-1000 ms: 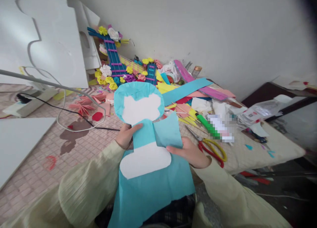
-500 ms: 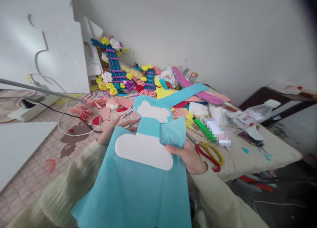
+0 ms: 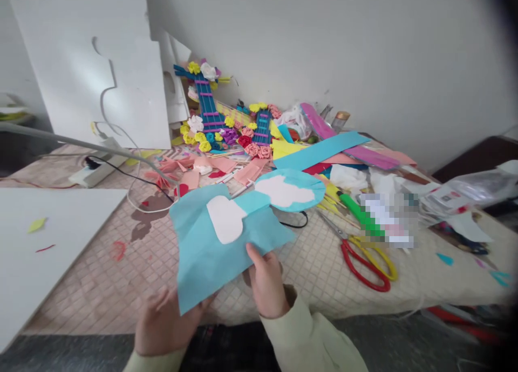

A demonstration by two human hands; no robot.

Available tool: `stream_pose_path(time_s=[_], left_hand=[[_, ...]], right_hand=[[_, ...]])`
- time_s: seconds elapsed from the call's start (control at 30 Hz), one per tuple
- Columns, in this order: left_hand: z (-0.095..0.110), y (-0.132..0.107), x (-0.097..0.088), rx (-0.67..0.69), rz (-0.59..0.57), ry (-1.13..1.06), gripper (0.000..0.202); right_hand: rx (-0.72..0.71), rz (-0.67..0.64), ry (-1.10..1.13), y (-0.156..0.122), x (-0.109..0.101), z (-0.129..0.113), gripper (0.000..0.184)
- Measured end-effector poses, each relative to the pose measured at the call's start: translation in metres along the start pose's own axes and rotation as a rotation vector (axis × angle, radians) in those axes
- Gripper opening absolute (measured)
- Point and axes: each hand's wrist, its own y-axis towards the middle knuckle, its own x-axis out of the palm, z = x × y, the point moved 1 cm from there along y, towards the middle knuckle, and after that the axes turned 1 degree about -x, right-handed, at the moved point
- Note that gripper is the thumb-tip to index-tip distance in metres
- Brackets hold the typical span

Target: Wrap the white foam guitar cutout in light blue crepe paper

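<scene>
A sheet of light-blue crepe paper (image 3: 214, 269) lies tilted in front of me, over the table. On it is a white cutout (image 3: 226, 221) with a narrow neck and a rounded end, the end (image 3: 318, 191) and neck wrapped in blue paper with ragged edges. My right hand (image 3: 267, 283) pinches the sheet's near edge, thumb on top and fingers underneath. At the near left corner my left hand (image 3: 165, 321) closes on the paper, its fingers partly hidden beneath. Red-and-yellow-handled scissors (image 3: 364, 261) lie to the right of my right hand.
Behind stand blue paper guitar-neck shapes (image 3: 208, 105) with paper flowers. Blue (image 3: 324, 151) and magenta paper strips, a green cutter (image 3: 360, 213) and a plastic bottle (image 3: 449, 197) lie to the right. A white board (image 3: 60, 253), power strip (image 3: 97, 167) and cables occupy the left.
The blue paper and cutout have turned clockwise, the wrapped end now pointing right. My left hand has moved from the neck to the near left corner; my right hand has shifted left and nearer.
</scene>
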Motion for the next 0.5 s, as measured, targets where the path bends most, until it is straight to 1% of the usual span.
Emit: stream_pose_path(time_s=[0.03, 0.07, 0.1, 0.2, 0.27, 0.33, 0.43, 0.5], left_hand=[[-0.013, -0.001, 0.002, 0.053, -0.009, 0.006, 0.037], [-0.025, 0.0, 0.005, 0.1, -0.024, 0.012, 0.042], [-0.035, 0.001, 0.009, 0.119, -0.034, 0.021, 0.047], [-0.056, 0.01, 0.027, 0.18, -0.076, 0.044, 0.061], [-0.061, 0.017, 0.043, 0.222, -0.084, 0.121, 0.067], [-0.061, 0.025, 0.057, 0.234, -0.042, 0.134, 0.07], [-0.057, 0.037, 0.073, 0.239, 0.099, 0.073, 0.07], [-0.052, 0.043, 0.081, 0.273, 0.175, 0.046, 0.068]], right_hand=[[0.02, 0.016, 0.008, -0.002, 0.002, 0.003, 0.041], [0.035, 0.045, 0.025, -0.004, 0.002, 0.005, 0.039], [0.046, 0.071, 0.043, -0.005, 0.003, 0.005, 0.036], [0.073, 0.087, 0.123, -0.009, 0.004, 0.004, 0.031], [0.062, 0.089, 0.149, -0.011, 0.004, 0.0, 0.027], [0.035, 0.073, 0.105, -0.013, 0.003, -0.005, 0.024], [0.01, -0.033, -0.034, -0.02, -0.005, -0.019, 0.025], [-0.013, -0.096, -0.153, -0.027, -0.023, -0.033, 0.027]])
